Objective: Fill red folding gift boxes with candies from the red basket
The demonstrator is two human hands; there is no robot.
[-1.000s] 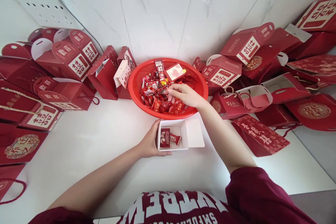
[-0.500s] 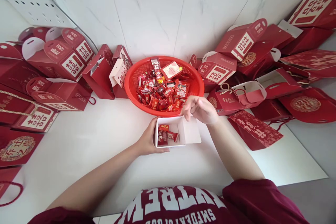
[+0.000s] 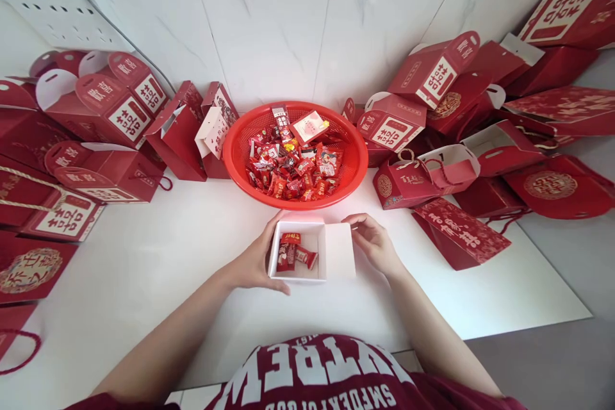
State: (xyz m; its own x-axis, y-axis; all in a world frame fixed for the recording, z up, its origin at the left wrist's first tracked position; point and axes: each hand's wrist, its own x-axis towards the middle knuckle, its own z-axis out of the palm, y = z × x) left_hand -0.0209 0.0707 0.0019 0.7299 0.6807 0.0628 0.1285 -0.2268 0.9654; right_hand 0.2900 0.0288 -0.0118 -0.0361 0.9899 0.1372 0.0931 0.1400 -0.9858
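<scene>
A small white box [image 3: 321,279] lies with its lid flap [image 3: 340,250] folded out to the right. Inside, at its left, are several red wrapped candies [image 3: 290,252]. My left hand [image 3: 259,259] grips the box's left end, thumb at the near side and fingers at the far side. At the flap's right edge is my right hand [image 3: 377,245], its curled fingers touching the upper right corner. Just beyond the box stands a red plastic basket [image 3: 230,170] holding many wrapped candies and a small pink-and-white packet [image 3: 309,127].
Red gift boxes [image 3: 108,112] crowd the left side below a power strip [image 3: 65,16]. More red boxes [image 3: 403,122] and bags are piled at the right. A marbled tile wall [image 3: 278,19] rises behind the white table [image 3: 187,218].
My right hand has come down from above the flap to its right edge. The box, held by my left hand, has shifted slightly left and toward me.
</scene>
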